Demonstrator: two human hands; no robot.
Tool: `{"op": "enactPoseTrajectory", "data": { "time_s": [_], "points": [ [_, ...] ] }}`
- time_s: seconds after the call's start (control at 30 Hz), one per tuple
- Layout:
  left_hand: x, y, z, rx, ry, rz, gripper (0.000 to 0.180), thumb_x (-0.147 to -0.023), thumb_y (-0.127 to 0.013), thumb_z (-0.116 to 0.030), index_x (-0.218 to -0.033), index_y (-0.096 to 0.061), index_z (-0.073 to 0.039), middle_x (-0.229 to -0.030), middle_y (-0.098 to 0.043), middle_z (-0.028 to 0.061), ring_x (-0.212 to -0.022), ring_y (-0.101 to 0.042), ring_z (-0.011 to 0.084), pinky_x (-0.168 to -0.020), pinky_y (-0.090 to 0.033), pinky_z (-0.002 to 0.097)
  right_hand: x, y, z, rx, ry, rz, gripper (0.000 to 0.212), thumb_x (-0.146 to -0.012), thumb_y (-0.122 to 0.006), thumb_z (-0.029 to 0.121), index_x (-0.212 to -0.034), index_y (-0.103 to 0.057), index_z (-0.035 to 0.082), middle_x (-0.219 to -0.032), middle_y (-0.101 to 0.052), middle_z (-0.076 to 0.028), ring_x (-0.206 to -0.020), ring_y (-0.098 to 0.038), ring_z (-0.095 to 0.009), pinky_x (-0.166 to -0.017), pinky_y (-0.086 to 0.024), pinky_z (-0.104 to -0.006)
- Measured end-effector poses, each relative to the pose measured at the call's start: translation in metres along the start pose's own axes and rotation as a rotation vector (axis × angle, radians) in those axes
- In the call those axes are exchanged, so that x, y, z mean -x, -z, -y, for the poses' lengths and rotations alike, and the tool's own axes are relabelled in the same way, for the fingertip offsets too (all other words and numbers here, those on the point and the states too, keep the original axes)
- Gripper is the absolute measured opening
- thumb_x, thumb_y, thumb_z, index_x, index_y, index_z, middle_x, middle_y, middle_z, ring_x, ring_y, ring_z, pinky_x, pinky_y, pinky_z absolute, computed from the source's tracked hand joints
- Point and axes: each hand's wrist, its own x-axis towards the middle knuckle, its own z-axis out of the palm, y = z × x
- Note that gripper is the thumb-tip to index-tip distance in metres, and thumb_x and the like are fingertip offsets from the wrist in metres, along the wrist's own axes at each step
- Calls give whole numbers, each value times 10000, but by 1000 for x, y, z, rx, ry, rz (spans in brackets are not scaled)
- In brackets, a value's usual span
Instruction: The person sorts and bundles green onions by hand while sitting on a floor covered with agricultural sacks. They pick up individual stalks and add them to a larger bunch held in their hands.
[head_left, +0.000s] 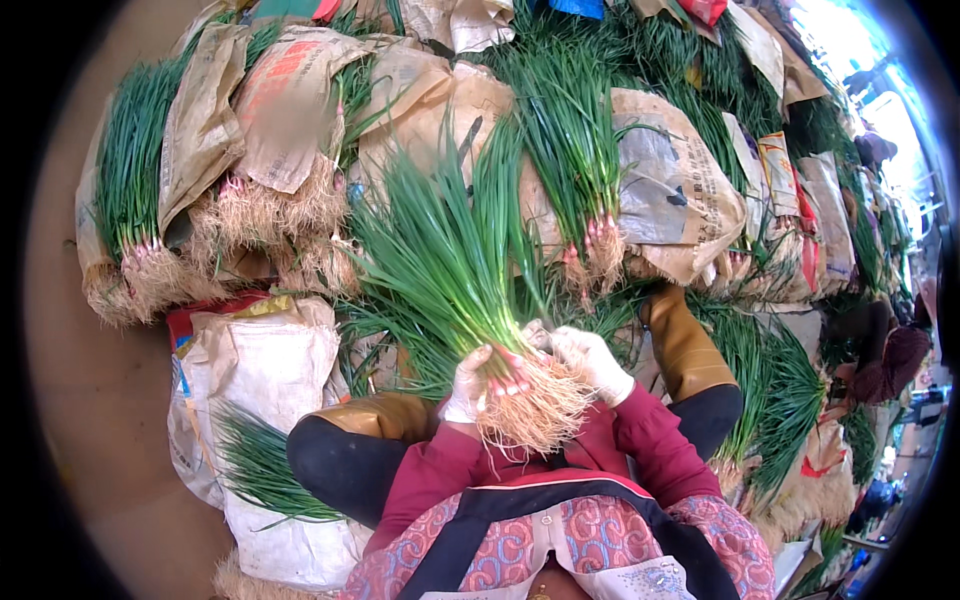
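A thick bunch of green onions, with long green leaves, pink bases and pale tangled roots, is held in front of my body. Its leaves fan away from me and its roots point toward me. My left hand, in a whitish glove, is closed round the left side of the pink bases. On the other side my right hand, gloved too, has its fingers curled in against the bases and root tops. Some right fingertips are hidden behind the bunch.
Another upright bunch stands ahead, between brown paper sacks wrapped round more onions. White sacks lie at the left, with loose onions on them. My boots flank the bunch. At the far right sits another person.
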Motion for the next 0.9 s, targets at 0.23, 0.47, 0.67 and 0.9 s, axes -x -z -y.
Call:
{"op": "enactPoseTrajectory", "data": {
  "time_s": [0.23, 0.47, 0.67, 0.9],
  "points": [
    [6, -11, -1, 30, -10, -65, 447, -874, -493, -344, -826, -587, 90, -650, -617, 242, -487, -623, 232, -402, -522, 234, -3, 7, 35, 777, -223, 225, 555, -916, -374, 534, -1052, -646, 70, -864, -645, -185, -782, -636, -314, -724, -491, -358],
    [4, 8, 8, 162, 24, -12, 442, -857, -515, -345, -925, -603, 83, -807, -632, 267, -649, -661, 309, -491, -557, 296, -57, -6, 4, -188, -183, 144, 320, -916, -513, 311, -1006, -619, 22, -873, -610, 3, -765, -548, -78, -678, -432, -222],
    [5, -6, 3, 148, 46, -96, 404, -875, -508, -304, -844, -589, 91, -706, -629, 192, -492, -620, 280, -494, -560, 392, -44, -24, -2, -666, -332, 167, 206, -928, -509, 266, -970, -568, 72, -744, -581, 28, -552, -490, -28, -480, -381, -170],
    [8, 3, 6, 131, 43, -130, 363, -867, -517, -282, -850, -596, 72, -750, -636, 183, -481, -613, 266, -503, -560, 380, -29, -46, 21, -836, -456, 53, 209, -931, -511, 273, -877, -546, 75, -629, -547, 10, -448, -454, -61, -396, -358, -195]
  ]
}}
